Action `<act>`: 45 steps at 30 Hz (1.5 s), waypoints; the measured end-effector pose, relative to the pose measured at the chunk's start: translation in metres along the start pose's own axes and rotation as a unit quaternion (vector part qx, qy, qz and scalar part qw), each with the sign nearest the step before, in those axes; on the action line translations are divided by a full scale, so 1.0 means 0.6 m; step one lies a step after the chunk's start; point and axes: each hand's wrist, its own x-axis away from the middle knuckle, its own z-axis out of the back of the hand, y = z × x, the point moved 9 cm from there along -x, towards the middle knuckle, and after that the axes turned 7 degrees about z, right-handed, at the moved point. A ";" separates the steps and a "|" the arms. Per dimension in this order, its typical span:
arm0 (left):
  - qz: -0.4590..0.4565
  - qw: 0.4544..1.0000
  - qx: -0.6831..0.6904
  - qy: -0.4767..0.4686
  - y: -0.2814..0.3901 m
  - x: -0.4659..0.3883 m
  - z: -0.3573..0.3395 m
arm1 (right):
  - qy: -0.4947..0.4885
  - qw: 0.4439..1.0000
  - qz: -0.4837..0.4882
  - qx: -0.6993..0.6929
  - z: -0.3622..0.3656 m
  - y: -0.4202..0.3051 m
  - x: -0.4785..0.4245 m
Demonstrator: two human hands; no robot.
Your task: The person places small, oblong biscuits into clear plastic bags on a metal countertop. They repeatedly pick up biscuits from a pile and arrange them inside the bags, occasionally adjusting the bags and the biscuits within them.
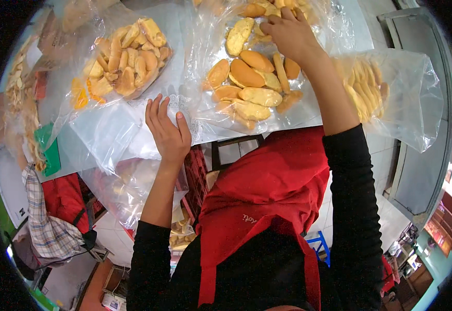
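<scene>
My left hand (168,130) rests with spread fingers over the table's near edge, on or just above clear plastic, and holds nothing. My right hand (290,35) reaches over a pile of sliced bread pieces (249,74) on clear plastic sheeting; its fingers are bent down at the pile's far part, and whether they grip a piece cannot be told. The bread slices are oval, some with brown crust up, some with a pale yellow coated face up. Left of the pile lies a clear plastic bag filled with bread pieces (126,58). Flat empty-looking plastic bags (107,128) lie beside my left hand.
To the right, a clear bag of stacked bread slices (366,89) overhangs the table edge. Another filled bag (132,182) hangs below the table near my left forearm. At the far left a co-worker's plaid sleeve (43,217) reaches to more bread by a green object (49,149).
</scene>
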 end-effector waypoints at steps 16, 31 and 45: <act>0.004 1.000 -0.011 -0.006 0.003 -0.001 0.002 | 0.094 0.869 -0.096 -0.476 0.039 -0.020 0.058; -0.001 1.000 0.002 0.008 0.006 -0.005 0.005 | -0.098 0.959 0.134 -0.230 0.001 -0.187 0.011; 0.011 1.000 -0.004 -0.002 -0.002 -0.006 0.001 | 0.037 0.868 -0.216 -0.446 0.014 0.018 0.124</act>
